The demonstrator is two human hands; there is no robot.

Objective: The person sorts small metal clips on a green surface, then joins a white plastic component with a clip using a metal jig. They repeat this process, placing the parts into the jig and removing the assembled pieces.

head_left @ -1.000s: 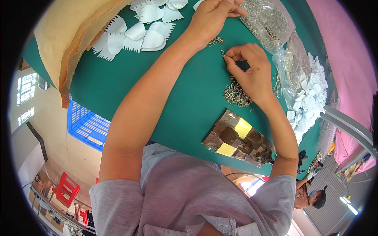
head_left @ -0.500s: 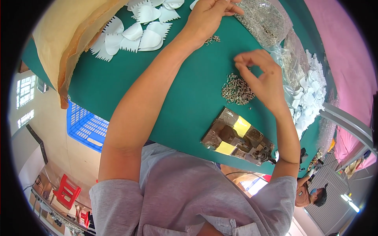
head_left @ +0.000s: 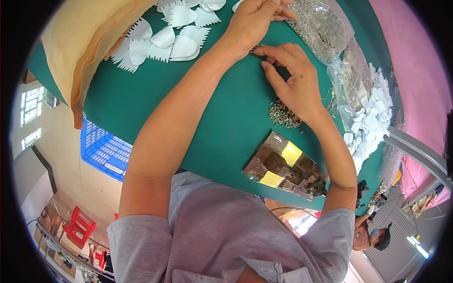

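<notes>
My left hand [head_left: 252, 23] is at the far edge of the view, with its fingers drawn together. Whatever they may pinch is too small or cut off to make out. My right hand [head_left: 295, 78] reaches across with thumb and forefinger apart. Its forefinger tip is at a small heap of metal bits [head_left: 256, 48], partly hidden beside my left wrist. Beneath the right palm lies a larger pile of small bent metal clips [head_left: 283, 115]. Closer to me sits a brown metal block fixture [head_left: 269, 155] with yellow patches.
White toothed plastic pieces [head_left: 184, 47] lie at the far left, beside a brown paper sack [head_left: 85, 56]. Clear bags of metal parts [head_left: 321, 30] and a white heap of pieces [head_left: 370, 118] stand right. A blue crate [head_left: 101, 151] is below the green table [head_left: 207, 137].
My right hand has moved left and away from me, from above the clip pile to the small heap by my left wrist. The left hand stays nearly in place.
</notes>
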